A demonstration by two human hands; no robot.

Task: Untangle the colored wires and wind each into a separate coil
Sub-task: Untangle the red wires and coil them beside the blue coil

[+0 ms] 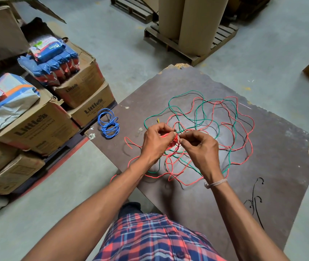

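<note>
I see my left hand (pixel 154 141) gripping a small red wire (pixel 247 136) bundle, right hand (pixel 199 146) pinching its strand, thin green wire (pixel 202 110) looping across the rough dark board (pixel 272 166), blue coil (pixel 109 123) lying flat.

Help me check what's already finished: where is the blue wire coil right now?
In the head view the blue wire coil lies at the left edge of the dark board, left of both hands, beside the Little's cartons and apart from the red-green tangle.
</note>
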